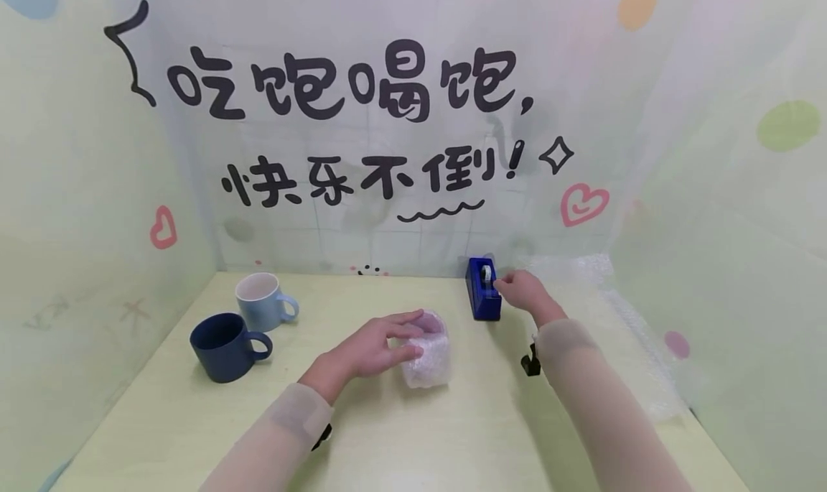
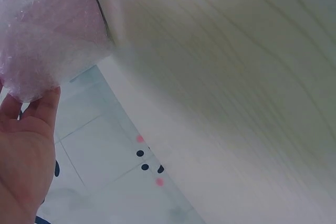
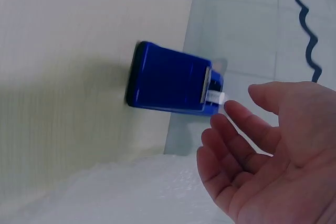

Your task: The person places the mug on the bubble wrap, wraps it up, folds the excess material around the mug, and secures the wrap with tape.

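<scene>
A pink cup wrapped in bubble wrap (image 1: 429,363) stands on the table in front of me, its opening facing up. My left hand (image 1: 371,347) grips it near the top, the thumb on the near side and the fingers over the far rim. In the left wrist view, the wrapped cup (image 2: 52,40) sits at the fingertips. A blue tape dispenser (image 1: 483,291) holds a small roll at the back right. Beside its front, my right hand (image 1: 525,291) has loosely bent fingers. In the right wrist view, a gap separates thumb from forefinger, close to the dispenser's white tape end (image 3: 215,97).
At the left stand a light blue mug (image 1: 258,305) and a dark blue mug (image 1: 226,352), handles to the right. Sheets of bubble wrap (image 1: 636,348) lie along the right side. Printed sheeting (image 1: 362,240) walls the table at the back and sides.
</scene>
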Available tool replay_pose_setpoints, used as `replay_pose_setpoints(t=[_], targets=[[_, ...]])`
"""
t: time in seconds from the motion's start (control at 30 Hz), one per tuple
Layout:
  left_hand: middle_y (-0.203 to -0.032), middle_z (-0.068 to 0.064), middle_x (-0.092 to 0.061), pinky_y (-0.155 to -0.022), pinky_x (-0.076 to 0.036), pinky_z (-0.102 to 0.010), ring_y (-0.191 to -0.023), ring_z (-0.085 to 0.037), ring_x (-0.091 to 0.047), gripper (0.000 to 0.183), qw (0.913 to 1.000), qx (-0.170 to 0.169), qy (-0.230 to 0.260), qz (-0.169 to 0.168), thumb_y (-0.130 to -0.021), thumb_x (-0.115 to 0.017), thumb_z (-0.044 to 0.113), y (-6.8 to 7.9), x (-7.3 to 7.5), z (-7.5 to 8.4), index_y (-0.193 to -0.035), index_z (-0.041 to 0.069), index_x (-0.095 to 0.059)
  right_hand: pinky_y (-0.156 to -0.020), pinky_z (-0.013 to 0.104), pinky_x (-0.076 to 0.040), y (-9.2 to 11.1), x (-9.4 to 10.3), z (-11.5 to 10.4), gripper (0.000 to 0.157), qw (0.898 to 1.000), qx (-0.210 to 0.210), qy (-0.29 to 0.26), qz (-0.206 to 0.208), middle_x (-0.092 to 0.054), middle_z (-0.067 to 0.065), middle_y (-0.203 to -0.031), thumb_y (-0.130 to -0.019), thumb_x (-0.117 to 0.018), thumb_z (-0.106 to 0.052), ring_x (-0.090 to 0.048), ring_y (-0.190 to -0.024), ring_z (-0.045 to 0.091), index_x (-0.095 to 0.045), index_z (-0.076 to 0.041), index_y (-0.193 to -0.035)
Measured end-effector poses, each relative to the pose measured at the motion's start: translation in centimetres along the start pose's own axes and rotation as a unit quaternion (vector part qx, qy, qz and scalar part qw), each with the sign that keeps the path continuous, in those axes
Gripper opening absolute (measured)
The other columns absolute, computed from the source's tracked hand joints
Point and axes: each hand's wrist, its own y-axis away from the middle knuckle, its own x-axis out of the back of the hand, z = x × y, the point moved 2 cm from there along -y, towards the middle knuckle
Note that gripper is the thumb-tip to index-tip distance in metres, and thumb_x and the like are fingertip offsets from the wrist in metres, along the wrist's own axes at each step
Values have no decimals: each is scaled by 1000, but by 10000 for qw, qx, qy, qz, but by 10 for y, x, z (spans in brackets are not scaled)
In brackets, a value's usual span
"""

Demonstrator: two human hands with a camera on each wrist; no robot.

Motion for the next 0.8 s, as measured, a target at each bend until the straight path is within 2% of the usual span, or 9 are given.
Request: replay_pose_setpoints(t=[0.13,0.27,0.33,0.43,0.5,0.57,0.6,0.63,0.8], targets=[[-174,-8,-46,-130,-37,-64,-161,-42,-43,44,9999,-66,-34,71,-106,-72,38,1,3,-1,-139,11,-76,-72,36,-42,-13,-9,4,42,9992,-269,-296,-88,-38,-3,-70,-113,-55,-31,-41,-70,18,-50,-11,-76],[-174,-9,-46,-130,-38,-62,-160,-41,-44,43,9999,-117,-38,83,-106,-72,37,0,2,-1,-139,10,-76,-65,34,-36,-22,-21,6,50,9964,-581,-597,-133,-32,-6,-65,-113,-56,-35,-32,-62,14,-42,-16,-68],[-174,-7,-46,-130,-38,-61,-161,-40,-44,43,9999,-105,-20,86,-106,-72,37,-1,1,-1,-140,10,-76,-69,36,-38,-24,-24,6,49,9946,-734,-725,-95,-36,-3,-68,-113,-55,-35,-36,-66,17,-42,-15,-70],[-174,-7,-47,-130,-38,-62,-160,-40,-44,45,9999,-96,-1,121,-105,-73,37,-1,0,1,-140,10,-76,-84,42,-49,-25,-26,5,37,9913,-920,-943,26,-58,10,-89,-111,-57,-31,-55,-86,26,-59,-5,-85],[-174,-7,-47,-130,-38,-62,-160,-40,-44,45,9999,-77,18,128,-105,-73,38,-1,0,1,-140,10,-76,-103,49,-54,-26,-26,4,34,9890,-1023,-1065,35,-69,22,-120,-111,-57,-27,-64,-114,35,-69,4,-111],[-174,-7,-47,-130,-38,-62,-160,-40,-44,45,9999,-75,36,124,-105,-73,38,-1,0,1,-140,10,-76,-119,55,-50,-26,-26,2,42,9868,-1135,-1152,33,-63,29,-147,-110,-57,-24,-60,-138,42,-66,9,-134],[-174,-7,-47,-130,-38,-62,-160,-40,-44,45,9999,-78,38,118,-105,-73,38,-1,0,1,-140,10,-76,-123,56,-47,-26,-26,1,47,9861,-1183,-1164,3,-59,30,-155,-111,-58,-24,-56,-145,44,-63,10,-142],[-174,-7,-47,-130,-38,-62,-161,-40,-44,45,9999,-76,36,115,-105,-72,38,-1,0,1,-140,10,-76,-125,58,-46,-25,-25,-1,49,9863,-1208,-1123,4,-55,30,-159,-111,-58,-23,-53,-149,45,-60,11,-146],[-174,-6,-47,-130,-37,-63,-161,-40,-43,45,9999,-57,-11,108,-105,-72,39,-2,-1,-1,-140,10,-75,-123,54,-48,-26,-21,-7,47,9868,-1374,-854,24,-56,31,-156,-109,-60,-24,-57,-144,43,-64,12,-139]])
